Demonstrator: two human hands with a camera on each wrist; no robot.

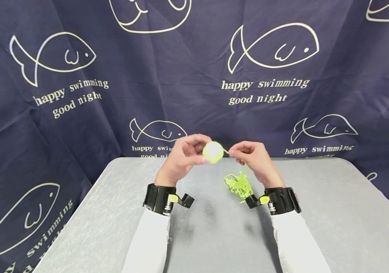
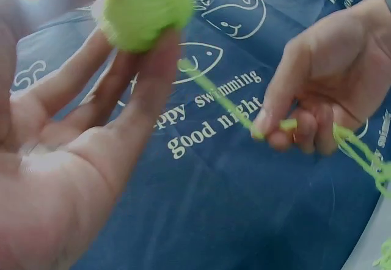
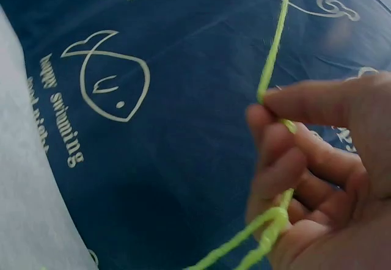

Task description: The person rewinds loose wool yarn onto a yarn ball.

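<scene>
- I read the step as winding: my left hand [image 1: 180, 159] held the small lime-green yarn ball [image 1: 213, 152] up above the far edge of the grey table [image 1: 334, 212], fingertips curled round it and the palm open beneath, as the left wrist view showed.
- My right hand [image 1: 254, 157] sat just beside the ball, thumb and forefinger pinching the strand [image 2: 223, 102] that ran taut from the ball to that pinch; the other fingers were curled in loosely over the yarn trailing below.
- From the right hand the strand dropped to a loose tangle of yarn [image 1: 238, 185] lying on the table, near the right wrist.
- In my judgement the ball was small and much slack remained, so the winding looked well short of done.
- The next move, as I judged it, called for carrying the pinched strand around the ball while the left fingers kept it from rolling, and letting slack feed up without dragging the tangle into a knot.
- Behind the table hung a navy cloth printed with fish [image 1: 273, 49].
</scene>
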